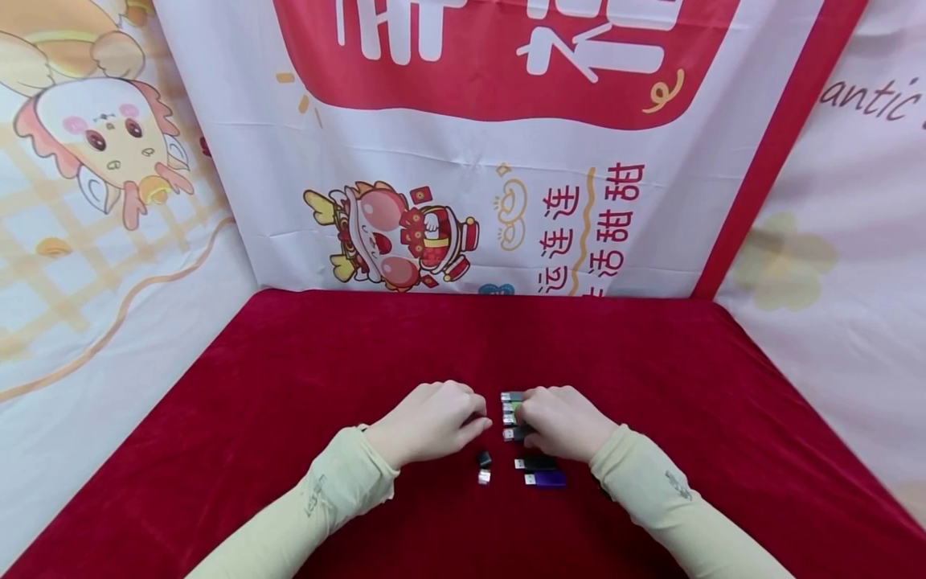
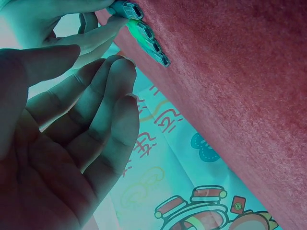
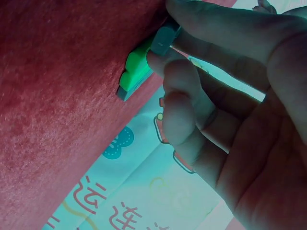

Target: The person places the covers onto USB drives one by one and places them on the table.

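Note:
My right hand (image 1: 567, 422) pinches a black USB flash drive (image 3: 164, 39) between thumb and finger, its metal plug pointing left. Just beyond it lies a row of several more USB drives, a bright green one (image 3: 137, 67) among them, plugs all facing left. The right fingers cover part of this row in the head view. Nearer the front, a black USB drive (image 1: 537, 463) and a purple USB drive (image 1: 546, 479) lie side by side. My left hand (image 1: 437, 418) hovers left of the row with fingers loosely bent, holding nothing.
Below the left hand lie a small black piece (image 1: 484, 459) and a small shiny silver-white piece (image 1: 485, 477). Dark red cloth (image 1: 362, 346) covers the table. A printed white-and-red hanging (image 1: 448, 145) rises at its back edge, with more printed cloth at both sides.

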